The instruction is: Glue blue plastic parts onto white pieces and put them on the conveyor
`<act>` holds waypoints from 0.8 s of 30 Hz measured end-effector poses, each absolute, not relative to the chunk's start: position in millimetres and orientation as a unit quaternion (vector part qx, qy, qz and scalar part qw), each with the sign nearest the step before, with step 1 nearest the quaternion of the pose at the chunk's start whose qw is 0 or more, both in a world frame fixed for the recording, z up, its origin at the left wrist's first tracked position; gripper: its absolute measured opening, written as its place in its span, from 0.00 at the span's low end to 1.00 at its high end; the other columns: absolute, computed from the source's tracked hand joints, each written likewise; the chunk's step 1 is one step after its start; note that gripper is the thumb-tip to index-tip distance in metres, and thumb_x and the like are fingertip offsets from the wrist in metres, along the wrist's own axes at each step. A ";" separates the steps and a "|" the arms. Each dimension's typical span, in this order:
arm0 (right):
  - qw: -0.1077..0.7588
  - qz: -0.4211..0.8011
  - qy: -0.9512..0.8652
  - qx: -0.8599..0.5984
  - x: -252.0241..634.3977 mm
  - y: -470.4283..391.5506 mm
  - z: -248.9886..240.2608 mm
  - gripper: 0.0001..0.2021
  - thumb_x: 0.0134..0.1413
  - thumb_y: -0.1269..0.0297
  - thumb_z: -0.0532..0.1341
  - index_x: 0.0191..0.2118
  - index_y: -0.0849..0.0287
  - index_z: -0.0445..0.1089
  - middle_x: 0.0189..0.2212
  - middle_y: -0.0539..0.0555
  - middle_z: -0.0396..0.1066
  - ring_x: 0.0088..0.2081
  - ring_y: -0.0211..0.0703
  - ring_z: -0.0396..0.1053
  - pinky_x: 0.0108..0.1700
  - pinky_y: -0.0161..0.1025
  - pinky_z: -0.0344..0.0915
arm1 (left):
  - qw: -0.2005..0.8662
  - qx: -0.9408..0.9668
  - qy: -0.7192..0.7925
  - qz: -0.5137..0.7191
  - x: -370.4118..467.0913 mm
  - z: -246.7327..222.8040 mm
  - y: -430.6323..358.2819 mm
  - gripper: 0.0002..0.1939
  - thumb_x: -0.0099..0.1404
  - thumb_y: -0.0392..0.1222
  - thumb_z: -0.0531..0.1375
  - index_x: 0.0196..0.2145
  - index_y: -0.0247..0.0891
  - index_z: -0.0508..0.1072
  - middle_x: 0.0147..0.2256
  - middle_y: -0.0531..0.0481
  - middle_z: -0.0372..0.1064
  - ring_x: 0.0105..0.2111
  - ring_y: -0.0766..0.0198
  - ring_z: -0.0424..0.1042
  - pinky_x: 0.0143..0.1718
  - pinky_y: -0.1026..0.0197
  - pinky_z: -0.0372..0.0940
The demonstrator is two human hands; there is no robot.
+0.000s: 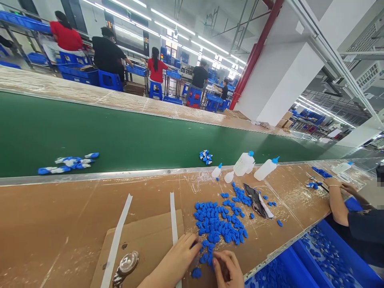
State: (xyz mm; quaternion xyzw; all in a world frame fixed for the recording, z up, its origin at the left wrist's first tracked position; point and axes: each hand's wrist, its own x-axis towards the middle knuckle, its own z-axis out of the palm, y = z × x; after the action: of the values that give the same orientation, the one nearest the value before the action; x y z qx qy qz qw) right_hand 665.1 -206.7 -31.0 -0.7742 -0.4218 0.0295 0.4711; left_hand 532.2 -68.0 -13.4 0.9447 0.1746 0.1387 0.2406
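Note:
Many small blue plastic parts (220, 224) lie in a loose heap on the brown worktop. My left hand (186, 250) is at the near left side of the heap, its fingers curled together and their tips beside the closest parts; whatever they may hold is hidden. Just to its right, my right hand (228, 270) is pinched, with a small blue plastic part (211, 258) at the fingertips. A single round blue part (196, 273) lies below and between the hands. Left of them, a shiny round metal object (129, 262) with a dark band rests on a cardboard sheet (150, 244).
White bottles with blue caps (266, 169) stand along the green conveyor belt (144, 140), which carries blue-and-white pieces (72, 162). A dark torn pouch (258, 201) lies past the heap. Blue bins (327, 256) sit below the table edge. A co-worker's arm (339, 200) is at right.

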 end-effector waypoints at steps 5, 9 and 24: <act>0.370 0.015 -0.541 -0.755 661.4 -201.4 -31.7 0.10 0.61 0.61 0.58 0.39 0.51 0.78 0.36 0.55 0.75 0.39 0.46 0.74 0.43 0.37 0.71 | 0.274 0.935 0.208 0.092 533.8 -4.1 -64.3 0.11 0.67 0.29 0.55 0.39 0.39 0.76 0.38 0.45 0.75 0.42 0.55 0.73 0.44 0.56 0.67; 0.327 0.017 -0.597 -0.732 668.8 -196.9 -31.0 0.08 0.59 0.69 0.60 0.40 0.51 0.76 0.35 0.53 0.76 0.38 0.44 0.74 0.41 0.34 0.71 | 0.321 0.910 0.253 0.068 540.6 5.0 -57.6 0.10 0.67 0.33 0.56 0.34 0.39 0.78 0.34 0.45 0.77 0.39 0.54 0.76 0.40 0.58 0.67; 0.391 0.000 -0.523 -0.757 659.7 -185.4 -26.5 0.23 0.66 0.45 0.50 0.29 0.51 0.74 0.28 0.51 0.72 0.34 0.44 0.70 0.38 0.37 0.66 | 0.454 0.831 0.315 0.062 539.4 25.8 -40.2 0.05 0.67 0.37 0.61 0.33 0.35 0.74 0.36 0.51 0.75 0.39 0.61 0.75 0.45 0.52 0.69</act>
State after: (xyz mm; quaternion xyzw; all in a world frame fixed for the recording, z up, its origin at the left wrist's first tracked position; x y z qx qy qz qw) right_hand 659.7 -185.4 -26.5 -0.7574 -0.5230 0.0005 0.3910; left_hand 539.4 -40.2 25.8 0.8311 0.3146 0.0623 0.4543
